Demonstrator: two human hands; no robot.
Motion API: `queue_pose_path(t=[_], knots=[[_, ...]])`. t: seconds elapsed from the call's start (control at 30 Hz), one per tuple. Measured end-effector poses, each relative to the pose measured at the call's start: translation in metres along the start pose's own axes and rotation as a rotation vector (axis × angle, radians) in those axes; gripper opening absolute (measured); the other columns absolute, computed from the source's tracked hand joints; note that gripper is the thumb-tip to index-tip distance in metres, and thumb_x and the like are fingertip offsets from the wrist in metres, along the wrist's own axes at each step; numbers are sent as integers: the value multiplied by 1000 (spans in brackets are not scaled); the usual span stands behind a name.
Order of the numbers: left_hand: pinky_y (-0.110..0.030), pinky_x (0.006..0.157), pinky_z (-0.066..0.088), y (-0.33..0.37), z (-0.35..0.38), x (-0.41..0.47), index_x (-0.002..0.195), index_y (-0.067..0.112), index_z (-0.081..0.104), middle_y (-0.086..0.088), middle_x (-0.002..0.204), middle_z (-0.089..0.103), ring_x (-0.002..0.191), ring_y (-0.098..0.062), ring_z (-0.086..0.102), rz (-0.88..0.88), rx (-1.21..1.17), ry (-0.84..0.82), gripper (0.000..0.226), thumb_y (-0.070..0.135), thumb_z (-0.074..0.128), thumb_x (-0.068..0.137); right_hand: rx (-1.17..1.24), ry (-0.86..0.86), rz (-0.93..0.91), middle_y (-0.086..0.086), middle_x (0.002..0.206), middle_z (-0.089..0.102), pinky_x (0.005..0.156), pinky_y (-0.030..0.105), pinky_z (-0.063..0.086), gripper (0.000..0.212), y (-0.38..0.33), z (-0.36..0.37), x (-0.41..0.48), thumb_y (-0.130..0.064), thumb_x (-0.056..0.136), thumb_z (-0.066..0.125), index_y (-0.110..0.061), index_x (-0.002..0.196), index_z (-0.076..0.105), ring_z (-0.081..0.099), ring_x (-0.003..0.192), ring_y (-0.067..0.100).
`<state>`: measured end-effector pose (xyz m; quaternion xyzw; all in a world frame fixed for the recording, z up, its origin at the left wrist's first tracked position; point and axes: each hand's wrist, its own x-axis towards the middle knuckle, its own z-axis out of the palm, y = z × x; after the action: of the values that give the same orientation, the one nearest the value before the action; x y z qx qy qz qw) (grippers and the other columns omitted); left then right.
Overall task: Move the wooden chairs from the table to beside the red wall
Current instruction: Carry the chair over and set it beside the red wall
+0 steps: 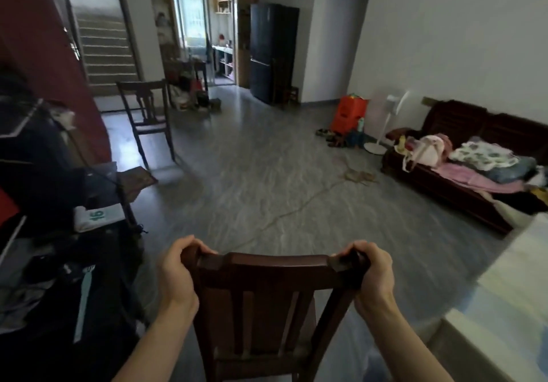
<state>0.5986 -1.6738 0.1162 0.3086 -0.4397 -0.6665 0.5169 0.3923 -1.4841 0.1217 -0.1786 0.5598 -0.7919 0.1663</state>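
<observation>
A wooden chair [268, 298] is sitting at the bottom centre of the frame, its top rail being gripped at both ends: left hand [175, 275] and right hand [370, 275] are each closing around a corner. A second wooden chair [148, 114] is standing at left, beside the red wall [44, 40].

We see a grey, streaked floor [267, 174] running the length of the room. A wooden chair [146, 117] stands on it near the red wall [35, 40], with a small mat [138, 178] just in front. Further right on the floor stand an orange box [348, 114], a white fan [382, 126] and a dark sofa [462, 186] piled with clothes. Shoes [327, 137] lie by the box. A pale worktop [513, 286] edges in at right.
</observation>
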Motion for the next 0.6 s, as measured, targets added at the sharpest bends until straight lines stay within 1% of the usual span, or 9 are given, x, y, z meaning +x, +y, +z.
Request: queue_pose_path(t=[0.1, 0.17, 0.27, 0.4, 0.5, 0.6], knots=[[-39, 72, 50, 5, 12, 81, 48, 20, 66, -4, 53, 62, 56, -21, 65, 27, -30, 54, 34, 31, 55, 78, 24, -70, 2, 8, 55, 61, 65, 36, 51, 40, 10, 58, 79, -11, 86, 49, -12, 50, 67, 65, 56, 22], [-38, 72, 50, 7, 21, 131, 48, 20, 66, -4, 53, 62, 56, -21, 65, 43, -30, 81, 33, 30, 54, 78, 28, -103, 2, 7, 54, 61, 61, 32, 53, 35, 16, 93, 128, -15, 81, 52, -13, 49, 67, 65, 55, 21], [-38, 72, 51, 2, 36, 209, 49, 19, 66, -4, 54, 64, 58, -21, 66, 93, -21, 108, 33, 28, 55, 78, 44, -148, -4, 6, 54, 62, 59, 30, 54, 28, 29, 140, 204, -20, 73, 55, -12, 49, 67, 65, 55, 21], [-31, 66, 52, -15, 56, 320, 49, 18, 68, -5, 53, 65, 56, -21, 66, 126, -40, 157, 31, 27, 55, 76, 55, -214, 3, 8, 54, 62, 65, 36, 52, 26, 61, 202, 313, -20, 72, 57, -11, 50, 66, 65, 58, 27], [-23, 59, 53, -32, 78, 408, 49, 15, 67, -9, 53, 65, 53, -22, 65, 152, -35, 216, 27, 32, 58, 68, 90, -254, 18, 9, 52, 62, 62, 35, 53, 26, 91, 247, 404, -20, 72, 57, -10, 50, 66, 66, 57, 28], [-22, 58, 53, -42, 103, 495, 49, 15, 66, -11, 54, 64, 53, -22, 65, 167, -24, 270, 26, 36, 62, 63, 108, -297, 42, 10, 53, 62, 69, 42, 49, 27, 116, 296, 496, -20, 73, 56, -10, 50, 67, 62, 63, 35]])
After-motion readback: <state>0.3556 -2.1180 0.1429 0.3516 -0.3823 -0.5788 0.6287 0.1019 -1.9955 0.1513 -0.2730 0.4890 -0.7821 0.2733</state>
